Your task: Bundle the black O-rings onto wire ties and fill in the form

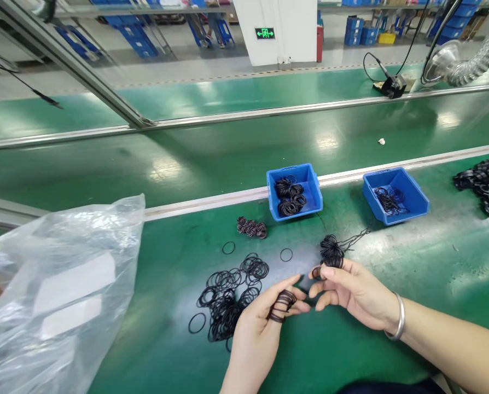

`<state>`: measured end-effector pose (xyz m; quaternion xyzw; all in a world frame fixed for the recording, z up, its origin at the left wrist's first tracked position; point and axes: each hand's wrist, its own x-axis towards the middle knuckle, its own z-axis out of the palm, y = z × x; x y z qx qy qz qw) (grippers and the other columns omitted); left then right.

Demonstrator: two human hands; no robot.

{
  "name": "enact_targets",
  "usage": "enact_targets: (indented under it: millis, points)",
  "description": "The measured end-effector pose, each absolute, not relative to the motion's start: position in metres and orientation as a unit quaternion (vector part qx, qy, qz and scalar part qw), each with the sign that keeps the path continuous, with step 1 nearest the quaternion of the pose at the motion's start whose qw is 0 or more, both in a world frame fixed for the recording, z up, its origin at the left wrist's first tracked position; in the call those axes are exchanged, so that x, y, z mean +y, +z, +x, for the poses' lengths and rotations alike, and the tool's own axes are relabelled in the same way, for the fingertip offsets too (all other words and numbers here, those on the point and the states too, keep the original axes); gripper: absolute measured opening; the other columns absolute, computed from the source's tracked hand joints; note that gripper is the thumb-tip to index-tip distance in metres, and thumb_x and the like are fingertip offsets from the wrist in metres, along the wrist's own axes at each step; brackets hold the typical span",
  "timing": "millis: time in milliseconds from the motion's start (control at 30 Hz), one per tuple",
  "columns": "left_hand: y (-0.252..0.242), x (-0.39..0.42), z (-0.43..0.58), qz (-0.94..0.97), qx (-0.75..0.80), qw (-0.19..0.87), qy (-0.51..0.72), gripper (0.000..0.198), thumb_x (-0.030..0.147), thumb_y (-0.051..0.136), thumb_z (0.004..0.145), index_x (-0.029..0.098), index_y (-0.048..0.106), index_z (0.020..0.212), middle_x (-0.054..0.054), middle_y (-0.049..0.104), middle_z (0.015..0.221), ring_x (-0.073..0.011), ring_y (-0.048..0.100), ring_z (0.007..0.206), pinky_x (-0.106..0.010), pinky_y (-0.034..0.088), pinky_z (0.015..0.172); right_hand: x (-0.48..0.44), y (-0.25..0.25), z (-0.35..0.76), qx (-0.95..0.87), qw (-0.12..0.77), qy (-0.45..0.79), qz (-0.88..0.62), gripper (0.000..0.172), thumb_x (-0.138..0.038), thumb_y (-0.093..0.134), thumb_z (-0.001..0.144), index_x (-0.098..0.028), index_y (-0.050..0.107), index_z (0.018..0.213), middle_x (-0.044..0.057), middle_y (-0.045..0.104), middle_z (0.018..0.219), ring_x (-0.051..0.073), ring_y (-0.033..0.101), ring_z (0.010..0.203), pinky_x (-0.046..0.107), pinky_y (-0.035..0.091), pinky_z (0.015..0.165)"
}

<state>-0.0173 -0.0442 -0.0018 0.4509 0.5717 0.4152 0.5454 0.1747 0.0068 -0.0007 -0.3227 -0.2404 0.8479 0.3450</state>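
My left hand (256,323) has several thin black rubber rings (283,305) looped around its fingers, which reach to the right. Facing it, my right hand (351,290) pinches a small black ring (316,272) between thumb and fingers. A bundle of black rings (332,249) with loose strands shows just beyond those fingertips; whether it is held or lies on the table I cannot tell. Left of my left hand spreads a loose pile of black rings (223,312). Two single rings lie apart farther back, one a plain ring (286,255).
Behind the hands stand a blue bin (315,191) and a second blue bin (419,202), both with black rings inside. Twisted dark bundles (250,227) lie left of them. A clear plastic bag (121,235) covers the left side. Black parts (486,186) are heaped at far right.
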Motion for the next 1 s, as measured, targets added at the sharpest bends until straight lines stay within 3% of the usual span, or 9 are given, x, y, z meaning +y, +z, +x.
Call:
enact_targets:
  millis: [100,333,467,600,700,800,1000]
  points:
    - [-0.002,-0.042,-0.017,0.455,0.569,0.561,0.393,0.023,0.034,0.054,0.094,0.019,0.069,0.102,-0.005,0.074,0.093,-0.0209,0.074,0.084,-0.036,0.062,0.081,0.006,0.001,0.176,-0.256,0.325,0.851,-0.323,0.032,-0.039,0.078,0.080,-0.012,0.071,0.095,0.009,0.073,0.087,0.017,0.070,0.079,0.032,0.054,0.080]
    - [-0.006,-0.046,-0.017,0.499,0.544,0.553,0.386,0.028,0.034,0.049,0.097,0.020,0.068,0.113,-0.007,0.072,0.095,-0.0198,0.074,0.082,-0.035,0.062,0.081,0.005,-0.008,0.173,-0.357,0.336,0.775,-0.399,0.035,-0.044,0.080,0.076,-0.014,0.065,0.066,-0.002,0.058,0.058,0.010,0.052,0.056,0.026,0.045,0.064]
    - [-0.010,-0.048,-0.019,0.547,0.543,0.514,0.377,0.032,0.030,0.047,0.098,0.025,0.067,0.122,-0.005,0.074,0.093,-0.0171,0.074,0.075,-0.031,0.061,0.076,0.002,-0.012,0.171,-0.436,0.335,0.721,-0.421,0.034,-0.049,0.079,0.075,-0.016,0.073,0.078,-0.001,0.061,0.071,0.010,0.050,0.055,0.025,0.043,0.056]
    - [-0.011,-0.047,-0.020,0.613,0.549,0.436,0.364,0.033,0.025,0.049,0.096,0.027,0.068,0.123,-0.002,0.075,0.079,-0.0173,0.073,0.077,-0.027,0.060,0.077,-0.002,-0.014,0.170,-0.521,0.340,0.678,-0.392,0.032,-0.049,0.078,0.077,-0.018,0.073,0.069,0.001,0.060,0.073,0.012,0.053,0.061,0.025,0.045,0.056]
    - [-0.012,-0.046,-0.020,0.633,0.556,0.414,0.346,0.035,0.023,0.048,0.095,0.027,0.067,0.124,-0.002,0.076,0.081,-0.0179,0.073,0.080,-0.028,0.059,0.080,-0.003,-0.015,0.169,-0.539,0.334,0.673,-0.381,0.032,-0.046,0.078,0.078,-0.018,0.070,0.066,0.001,0.061,0.071,0.013,0.055,0.065,0.025,0.046,0.059]
    - [-0.014,-0.046,-0.019,0.628,0.546,0.433,0.347,0.036,0.023,0.048,0.096,0.028,0.066,0.127,-0.002,0.076,0.081,-0.0179,0.073,0.080,-0.029,0.060,0.081,-0.002,-0.015,0.168,-0.509,0.332,0.703,-0.369,0.032,-0.046,0.078,0.077,-0.017,0.069,0.067,0.000,0.061,0.068,0.013,0.055,0.063,0.024,0.045,0.058]
    - [-0.011,-0.046,-0.018,0.533,0.494,0.566,0.389,0.035,0.029,0.047,0.098,0.028,0.065,0.128,-0.006,0.072,0.095,-0.0176,0.074,0.074,-0.032,0.063,0.071,0.003,-0.010,0.168,-0.379,0.326,0.797,-0.338,0.033,-0.045,0.079,0.077,-0.014,0.068,0.073,-0.001,0.060,0.064,0.008,0.050,0.056,0.022,0.040,0.054]
